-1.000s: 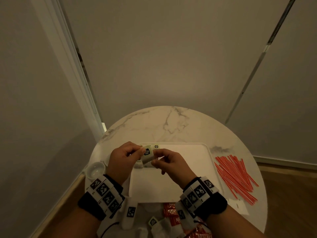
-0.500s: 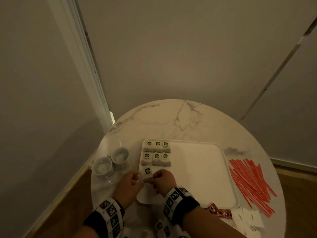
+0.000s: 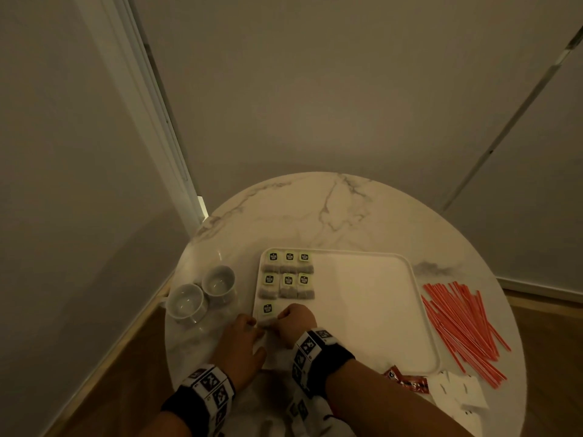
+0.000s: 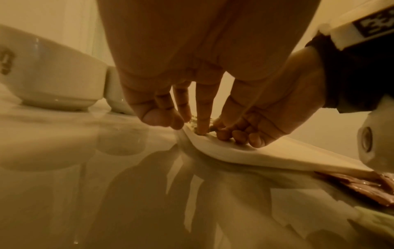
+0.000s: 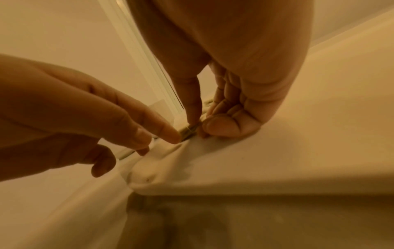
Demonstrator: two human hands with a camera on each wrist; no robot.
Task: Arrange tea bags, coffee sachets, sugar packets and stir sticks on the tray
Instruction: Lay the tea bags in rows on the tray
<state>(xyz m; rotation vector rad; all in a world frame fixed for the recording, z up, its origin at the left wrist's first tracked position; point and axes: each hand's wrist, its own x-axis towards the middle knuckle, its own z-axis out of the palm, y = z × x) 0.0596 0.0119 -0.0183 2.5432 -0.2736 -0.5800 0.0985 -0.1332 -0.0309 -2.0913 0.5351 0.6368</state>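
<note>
A seventh tea bag (image 3: 267,309) lay on the tray (image 3: 372,310), at its near left corner, just beyond both hands. The right hand (image 3: 295,323) pinched its lower edge with curled fingers; the left hand (image 3: 241,337) pressed it with straight fingers. Six tea bags (image 3: 288,274) sat beyond. Two cups (image 3: 202,293) stood left of the left hand, stir sticks (image 3: 460,326) far right on the desk (image 3: 315,212).

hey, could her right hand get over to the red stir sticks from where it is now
Probably yes. The right hand is busy pinching a tea bag, but only bare tray lies between it and the stir sticks.
</note>
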